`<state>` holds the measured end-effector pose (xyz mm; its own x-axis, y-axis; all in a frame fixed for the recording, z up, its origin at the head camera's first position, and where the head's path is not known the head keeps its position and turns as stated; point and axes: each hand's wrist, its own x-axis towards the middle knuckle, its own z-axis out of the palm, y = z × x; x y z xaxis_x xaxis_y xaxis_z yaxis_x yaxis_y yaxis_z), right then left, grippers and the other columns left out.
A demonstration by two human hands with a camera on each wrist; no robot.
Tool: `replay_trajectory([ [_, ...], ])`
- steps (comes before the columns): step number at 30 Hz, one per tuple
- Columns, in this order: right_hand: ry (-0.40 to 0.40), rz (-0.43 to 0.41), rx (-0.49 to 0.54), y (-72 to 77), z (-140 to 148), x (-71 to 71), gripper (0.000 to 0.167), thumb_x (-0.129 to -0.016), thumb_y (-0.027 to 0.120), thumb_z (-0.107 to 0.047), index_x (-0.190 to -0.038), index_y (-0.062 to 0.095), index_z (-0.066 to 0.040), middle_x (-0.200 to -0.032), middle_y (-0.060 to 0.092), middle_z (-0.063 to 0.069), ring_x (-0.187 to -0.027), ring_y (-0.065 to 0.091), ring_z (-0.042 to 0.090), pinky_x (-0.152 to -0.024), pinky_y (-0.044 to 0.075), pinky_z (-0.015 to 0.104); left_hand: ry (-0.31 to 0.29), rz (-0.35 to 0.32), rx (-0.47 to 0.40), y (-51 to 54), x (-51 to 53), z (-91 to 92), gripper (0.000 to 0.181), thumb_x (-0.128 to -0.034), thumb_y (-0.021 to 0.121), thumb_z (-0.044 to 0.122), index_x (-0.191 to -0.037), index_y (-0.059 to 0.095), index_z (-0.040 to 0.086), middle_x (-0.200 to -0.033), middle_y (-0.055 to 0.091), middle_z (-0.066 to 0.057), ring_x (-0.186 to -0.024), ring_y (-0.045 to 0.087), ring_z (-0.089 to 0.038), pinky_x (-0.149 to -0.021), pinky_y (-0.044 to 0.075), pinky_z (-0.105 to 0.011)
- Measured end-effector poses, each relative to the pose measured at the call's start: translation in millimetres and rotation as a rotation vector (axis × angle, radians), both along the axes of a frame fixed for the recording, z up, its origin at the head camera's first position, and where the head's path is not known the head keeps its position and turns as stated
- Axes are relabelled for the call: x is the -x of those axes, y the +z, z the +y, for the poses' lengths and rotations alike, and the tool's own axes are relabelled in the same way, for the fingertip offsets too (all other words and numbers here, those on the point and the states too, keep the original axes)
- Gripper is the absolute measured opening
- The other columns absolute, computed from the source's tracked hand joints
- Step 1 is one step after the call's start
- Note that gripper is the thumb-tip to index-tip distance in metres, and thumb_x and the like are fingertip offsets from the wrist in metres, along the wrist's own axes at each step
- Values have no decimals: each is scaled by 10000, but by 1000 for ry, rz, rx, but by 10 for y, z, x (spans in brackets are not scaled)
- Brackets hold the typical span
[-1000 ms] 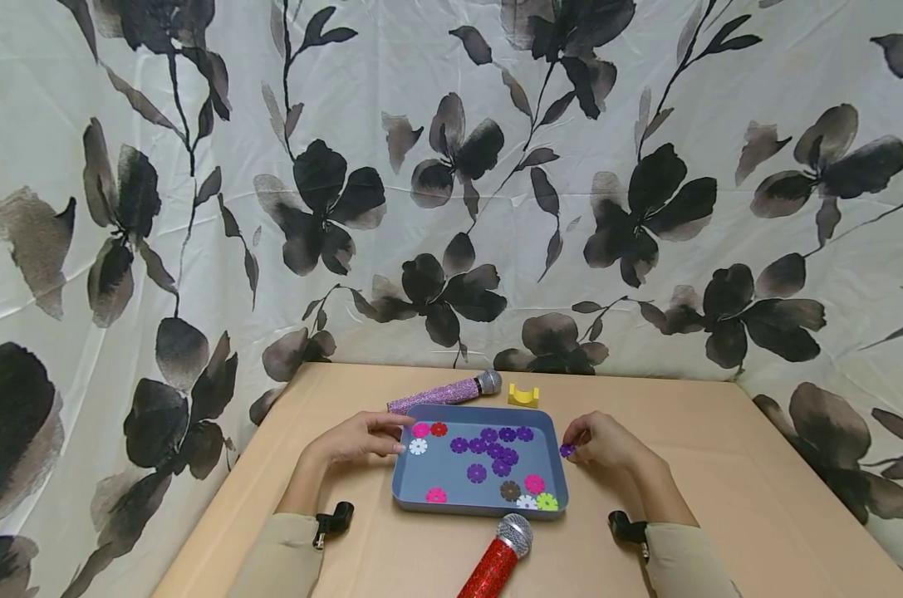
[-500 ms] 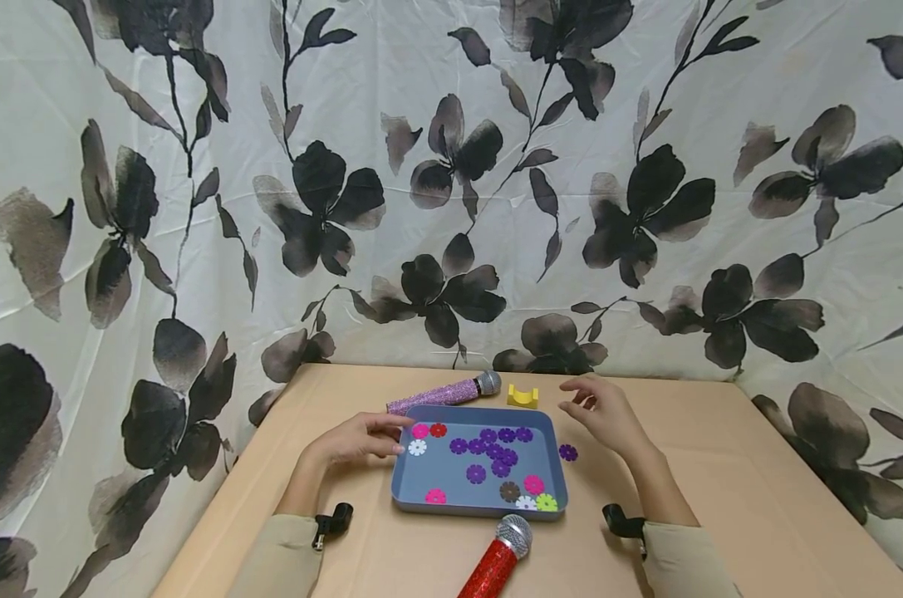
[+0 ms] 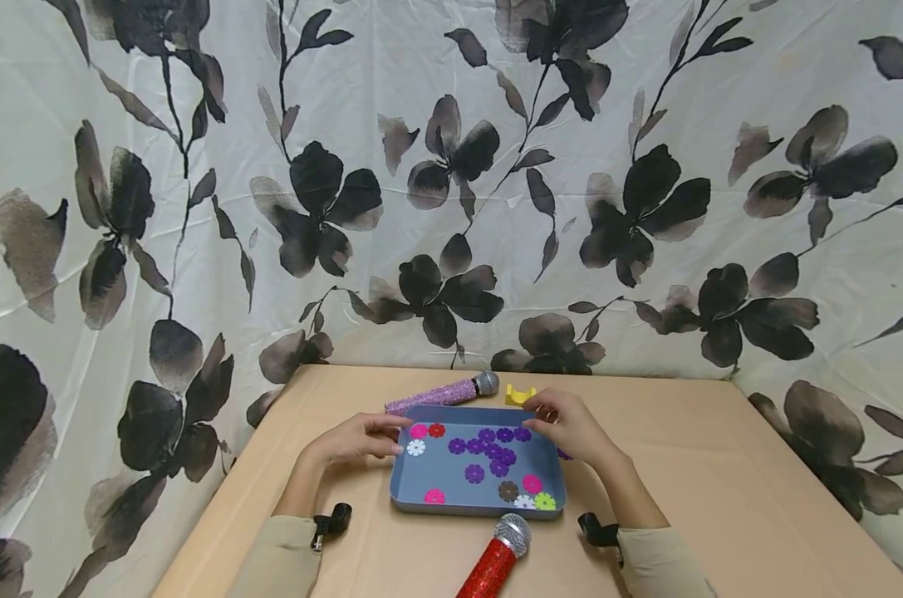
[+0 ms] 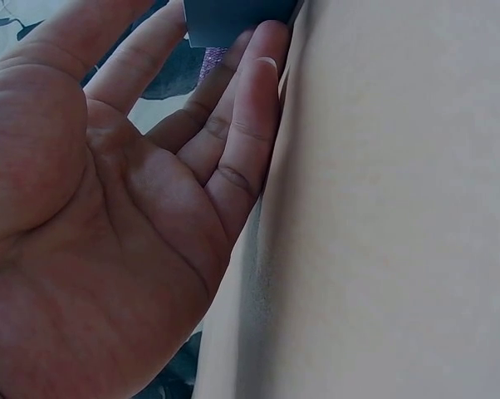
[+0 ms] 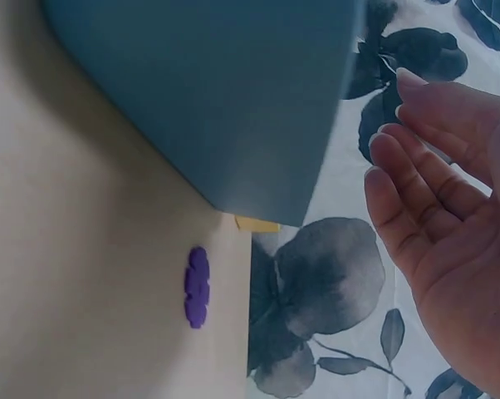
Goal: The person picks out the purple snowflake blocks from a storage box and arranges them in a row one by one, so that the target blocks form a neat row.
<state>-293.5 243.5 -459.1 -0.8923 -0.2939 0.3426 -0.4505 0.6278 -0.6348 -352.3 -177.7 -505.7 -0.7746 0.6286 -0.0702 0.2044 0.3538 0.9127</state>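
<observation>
A blue-grey tray lies on the table, with several purple flower-shaped pieces in its middle and right. Pink, red, white, brown and green flower pieces sit near its sides. My left hand touches the tray's left side with relaxed, fairly straight fingers. Above the tray's far right corner hovers my right hand; in the right wrist view its fingers are loosely bent with nothing between them. One purple flower piece stays on the table just right of the tray, mostly hidden by the hand in the head view.
Behind the tray lie a glittery lilac microphone and a yellow curved holder, partly behind my right fingers. A red glitter microphone lies at the front, its head by the tray's near edge. A floral curtain hangs behind the table.
My right hand let go of the purple flower piece on the table right of the tray, rose away from it, then moved left over the tray's far right corner. My left hand stayed put.
</observation>
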Motion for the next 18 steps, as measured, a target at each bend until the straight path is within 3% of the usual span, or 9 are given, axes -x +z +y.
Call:
replay_trajectory([
  [5,6,-55,-10,-48,-72,-21,236,-912,803,-97,-1143,761,-72,-1083,719,119,-886,638,137,-784,549,244,-9,10,0,-5,10,0,567,-940,788,188,-1457,596,58,-1229,687,-214,-939,619,-180,-772,558,-287],
  [12,75,-83,-78,-143,-128,-14,263,-904,798,-66,-1154,745,-6,-1059,713,162,-865,618,137,-752,536,246,2,-10,-5,32,-3,23,576,-935,794,206,-1458,595,66,-1301,673,-196,-970,639,-193,-833,571,-327],
  [18,114,-134,-123,-197,-156,9,289,-909,778,-27,-1188,726,23,-1077,720,169,-874,621,161,-737,536,235,20,-18,0,-2,-13,4,574,-929,799,204,-1454,603,82,-1266,683,-179,-991,639,-209,-851,571,-339],
])
